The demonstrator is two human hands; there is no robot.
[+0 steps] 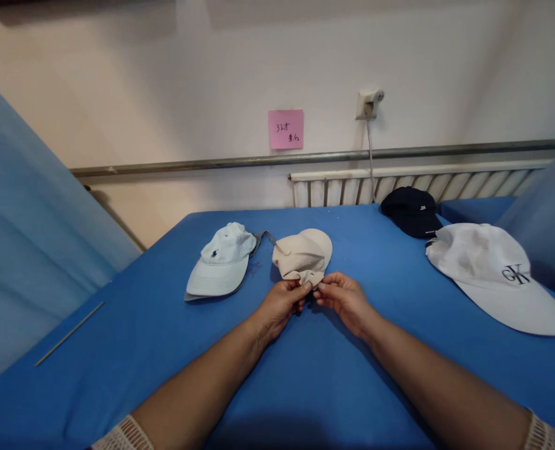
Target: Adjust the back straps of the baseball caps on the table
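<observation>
My left hand (pixel 282 304) and right hand (pixel 344 299) meet at the near edge of the beige cap (pixel 300 253), both forearms reaching forward and converging from the lower corners of the view. The fingers of each hand pinch the cap's edge, thumbs uppermost, the two grips close together. The beige cap lies on the blue-covered desk (pixel 324 387), brim pointing away from me. To its left sits a pale cap (pixel 224 259); at right, a black cap (pixel 411 211) lies behind a white cap (pixel 493 272). A thin stick (pixel 69 334) lies far left.
</observation>
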